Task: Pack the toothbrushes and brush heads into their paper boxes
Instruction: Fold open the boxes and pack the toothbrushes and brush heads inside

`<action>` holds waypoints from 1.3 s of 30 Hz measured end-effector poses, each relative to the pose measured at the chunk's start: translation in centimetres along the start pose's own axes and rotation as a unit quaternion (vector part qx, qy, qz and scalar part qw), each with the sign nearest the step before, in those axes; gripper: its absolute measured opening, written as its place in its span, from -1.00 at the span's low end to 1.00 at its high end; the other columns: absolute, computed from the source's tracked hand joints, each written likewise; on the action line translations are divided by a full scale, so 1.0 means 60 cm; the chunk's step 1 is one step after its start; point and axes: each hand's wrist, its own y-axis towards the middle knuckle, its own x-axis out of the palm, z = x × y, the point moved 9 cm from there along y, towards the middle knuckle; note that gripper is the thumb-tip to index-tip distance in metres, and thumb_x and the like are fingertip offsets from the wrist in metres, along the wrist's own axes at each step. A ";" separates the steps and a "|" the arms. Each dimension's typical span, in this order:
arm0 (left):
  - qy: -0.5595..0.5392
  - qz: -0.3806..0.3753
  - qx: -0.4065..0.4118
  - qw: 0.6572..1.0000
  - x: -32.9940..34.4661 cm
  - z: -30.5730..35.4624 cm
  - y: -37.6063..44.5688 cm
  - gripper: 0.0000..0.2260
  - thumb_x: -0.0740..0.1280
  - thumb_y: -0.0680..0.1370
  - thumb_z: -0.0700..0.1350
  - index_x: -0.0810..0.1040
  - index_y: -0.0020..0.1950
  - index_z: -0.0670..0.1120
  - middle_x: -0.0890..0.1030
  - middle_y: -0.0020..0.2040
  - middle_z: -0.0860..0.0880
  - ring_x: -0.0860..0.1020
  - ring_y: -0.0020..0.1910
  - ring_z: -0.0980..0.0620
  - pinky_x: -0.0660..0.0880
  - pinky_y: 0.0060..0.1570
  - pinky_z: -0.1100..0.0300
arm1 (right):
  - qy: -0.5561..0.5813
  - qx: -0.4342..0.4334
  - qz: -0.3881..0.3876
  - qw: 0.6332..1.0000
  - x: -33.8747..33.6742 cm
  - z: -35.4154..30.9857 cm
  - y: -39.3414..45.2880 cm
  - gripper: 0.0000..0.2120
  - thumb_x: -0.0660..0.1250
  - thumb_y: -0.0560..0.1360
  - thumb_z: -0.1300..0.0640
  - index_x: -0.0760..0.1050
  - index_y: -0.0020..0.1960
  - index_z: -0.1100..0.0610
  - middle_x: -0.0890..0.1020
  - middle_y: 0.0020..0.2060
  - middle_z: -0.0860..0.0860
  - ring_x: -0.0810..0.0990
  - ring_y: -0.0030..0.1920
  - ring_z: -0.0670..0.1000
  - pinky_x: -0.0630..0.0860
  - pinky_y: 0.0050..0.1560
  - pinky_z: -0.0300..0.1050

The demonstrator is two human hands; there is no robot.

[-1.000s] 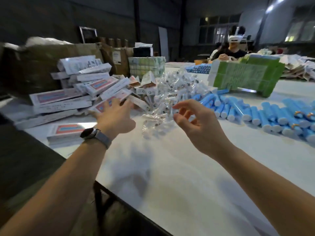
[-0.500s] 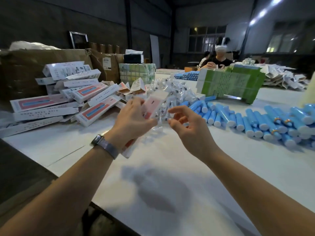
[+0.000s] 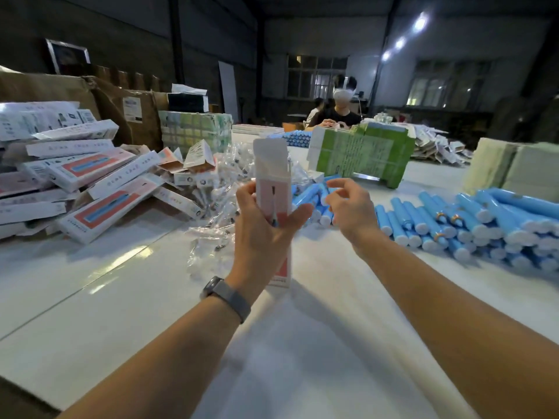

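My left hand (image 3: 262, 228) grips a white and pink paper box (image 3: 272, 176) upright above the table, its top flap open. Just to its right, my right hand (image 3: 351, 207) hovers with fingers loosely curled and holds nothing. Blue toothbrush handles (image 3: 472, 225) lie in a long row to the right. Behind the box a heap of brush heads in clear wrappers (image 3: 220, 189) spreads over the table. More paper boxes (image 3: 99, 189) are piled at the left.
The white table (image 3: 121, 297) runs under everything. Green carton stacks (image 3: 363, 155) and a pale stack (image 3: 511, 167) stand at the back right; brown cardboard boxes (image 3: 133, 116) at the back left. A seated person (image 3: 338, 113) works at the far end.
My left hand took a box from the left pile and raised it upright in front of me. My right hand stayed beside it, empty. The view tilted up.
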 end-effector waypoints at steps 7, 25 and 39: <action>0.024 0.056 0.013 0.998 -0.034 -0.012 0.018 -0.43 0.39 0.41 0.36 0.26 0.15 0.03 0.50 -0.09 0.22 0.58 -0.13 0.32 0.58 -0.19 0.24 | -0.345 -0.040 -0.109 0.931 0.118 0.052 0.068 -0.70 0.27 0.53 -0.07 0.49 0.25 -0.10 0.62 0.14 0.00 0.53 0.21 0.13 0.47 0.07 -0.01; -0.024 0.009 0.025 0.999 -0.026 0.001 0.015 -0.43 0.43 0.33 0.40 0.25 0.08 0.13 0.55 -0.17 0.25 0.58 -0.20 0.31 0.58 -0.23 0.33 | 0.356 0.400 -0.140 0.833 0.088 0.048 -0.079 -0.78 0.15 0.33 0.34 0.37 -0.04 0.24 0.39 -0.29 0.12 0.31 -0.42 -0.03 0.29 -0.59 -0.35; 0.035 0.019 0.038 0.998 -0.027 0.019 0.010 -0.59 0.23 0.40 0.38 0.28 0.05 0.14 0.55 -0.10 0.44 0.63 -0.18 0.23 0.62 -0.25 0.19 | 0.453 -0.028 -0.037 0.890 -0.054 -0.180 -0.061 -0.71 0.38 0.49 0.25 0.44 0.17 0.06 0.69 -0.11 -0.04 0.68 -0.05 0.04 0.62 0.03 0.01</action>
